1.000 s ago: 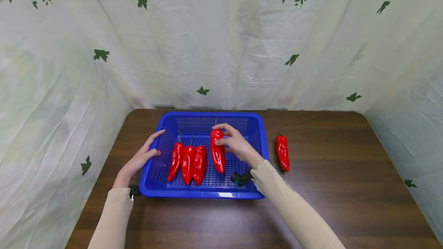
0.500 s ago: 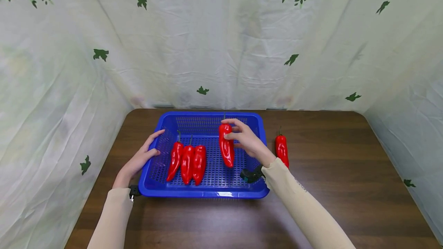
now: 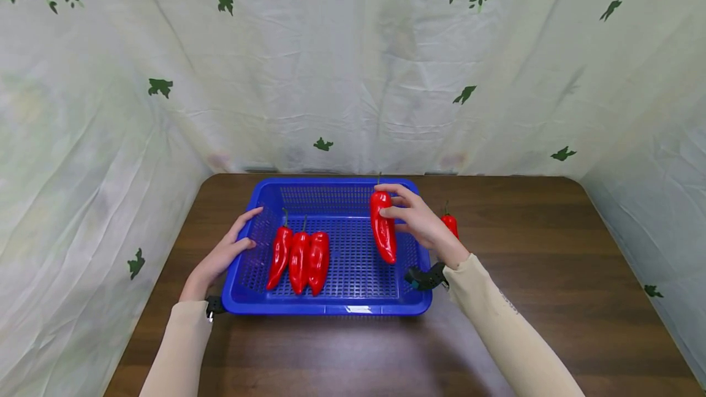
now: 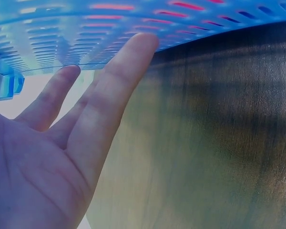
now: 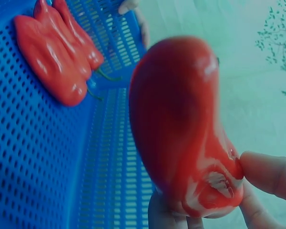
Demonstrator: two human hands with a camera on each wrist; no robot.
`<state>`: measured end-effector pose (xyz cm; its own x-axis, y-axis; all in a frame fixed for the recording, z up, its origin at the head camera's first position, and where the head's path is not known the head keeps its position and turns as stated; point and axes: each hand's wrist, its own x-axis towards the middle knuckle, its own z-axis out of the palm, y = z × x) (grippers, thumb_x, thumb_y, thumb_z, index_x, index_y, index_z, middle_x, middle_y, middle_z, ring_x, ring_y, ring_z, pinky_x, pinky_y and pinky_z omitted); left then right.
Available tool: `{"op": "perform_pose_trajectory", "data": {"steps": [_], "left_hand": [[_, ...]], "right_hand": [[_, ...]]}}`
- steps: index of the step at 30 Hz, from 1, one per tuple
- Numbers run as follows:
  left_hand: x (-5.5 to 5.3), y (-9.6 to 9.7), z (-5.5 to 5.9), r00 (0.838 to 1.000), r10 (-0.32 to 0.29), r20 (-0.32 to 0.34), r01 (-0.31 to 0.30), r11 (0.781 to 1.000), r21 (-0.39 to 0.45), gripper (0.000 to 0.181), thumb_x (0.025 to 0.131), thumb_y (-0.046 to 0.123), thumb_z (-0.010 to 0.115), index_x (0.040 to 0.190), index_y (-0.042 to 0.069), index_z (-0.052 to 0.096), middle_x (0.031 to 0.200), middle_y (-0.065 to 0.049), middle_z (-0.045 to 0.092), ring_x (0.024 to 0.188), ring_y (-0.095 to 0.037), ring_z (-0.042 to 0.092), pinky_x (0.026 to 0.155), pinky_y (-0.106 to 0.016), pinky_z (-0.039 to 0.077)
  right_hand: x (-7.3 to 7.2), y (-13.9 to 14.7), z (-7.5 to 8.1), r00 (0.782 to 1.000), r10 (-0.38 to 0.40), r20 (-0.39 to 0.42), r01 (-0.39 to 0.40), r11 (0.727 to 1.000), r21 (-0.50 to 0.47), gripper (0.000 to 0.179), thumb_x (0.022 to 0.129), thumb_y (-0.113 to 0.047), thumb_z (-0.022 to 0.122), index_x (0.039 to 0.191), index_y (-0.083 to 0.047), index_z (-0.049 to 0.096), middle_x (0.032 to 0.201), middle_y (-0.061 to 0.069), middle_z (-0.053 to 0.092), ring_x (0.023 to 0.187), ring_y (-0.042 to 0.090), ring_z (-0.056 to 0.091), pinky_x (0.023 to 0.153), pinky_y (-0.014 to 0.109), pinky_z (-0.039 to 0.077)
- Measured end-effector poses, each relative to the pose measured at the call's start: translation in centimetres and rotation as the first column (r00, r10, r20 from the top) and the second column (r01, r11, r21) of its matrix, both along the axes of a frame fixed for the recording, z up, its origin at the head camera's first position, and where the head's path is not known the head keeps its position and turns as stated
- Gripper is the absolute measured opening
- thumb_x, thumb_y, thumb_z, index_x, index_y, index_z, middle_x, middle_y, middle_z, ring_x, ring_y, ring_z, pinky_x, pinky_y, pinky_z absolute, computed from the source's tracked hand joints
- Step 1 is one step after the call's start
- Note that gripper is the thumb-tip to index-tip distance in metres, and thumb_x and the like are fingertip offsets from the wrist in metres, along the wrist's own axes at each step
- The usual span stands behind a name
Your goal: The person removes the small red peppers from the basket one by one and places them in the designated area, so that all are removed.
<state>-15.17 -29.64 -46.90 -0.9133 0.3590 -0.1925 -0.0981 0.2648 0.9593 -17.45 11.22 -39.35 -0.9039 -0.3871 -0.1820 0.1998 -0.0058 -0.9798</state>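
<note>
My right hand (image 3: 423, 220) pinches a red pepper (image 3: 383, 228) near its stem end, thumb on one side and fingers on the other. The pepper hangs tip down over the right part of the blue basket (image 3: 309, 309). On the left, my left hand (image 3: 220, 255) holds the basket's side, with digits over the rim and other fingers (image 4: 102, 102) straight along the outer wall. Three red peppers lie in the basket: a left one (image 3: 280, 256), a middle one (image 3: 299, 262) and a right one (image 3: 318, 262). Large in the right wrist view is the held pepper (image 5: 181, 119).
Another red pepper (image 3: 450, 224) lies on the brown table (image 3: 540, 262) right of the basket, partly hidden by my right wrist. A pale curtain (image 3: 353, 78) with green leaf prints hangs behind the table and along both sides.
My right hand has moved right with its pepper, from mid-basket to near the right wall. It now hides much of the pepper on the table. My left hand has stayed put.
</note>
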Motion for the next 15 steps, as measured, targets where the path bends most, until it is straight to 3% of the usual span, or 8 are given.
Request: {"op": "perform_pose_trajectory", "data": {"steps": [15], "left_hand": [[0.0, 0.0, 0.1, 1.000, 0.004, -0.008, -0.004, 1.000, -0.014, 0.065, 0.097, 0.008, 0.043, 0.153, 0.029, 0.016, 0.156, -0.019, 0.002, 0.130, -0.052, 0.026, 0.087, -0.055, 0.048]], "right_hand": [[0.3, 4.8, -0.4, 0.997, -0.057, -0.046, 0.059, 0.997, 0.045, 0.050, 0.095, -0.005, 0.050, 0.144, -0.009, 0.038, 0.121, 0.021, 0.046, 0.103, 0.029, 0.054, 0.084, 0.041, 0.051]]}}
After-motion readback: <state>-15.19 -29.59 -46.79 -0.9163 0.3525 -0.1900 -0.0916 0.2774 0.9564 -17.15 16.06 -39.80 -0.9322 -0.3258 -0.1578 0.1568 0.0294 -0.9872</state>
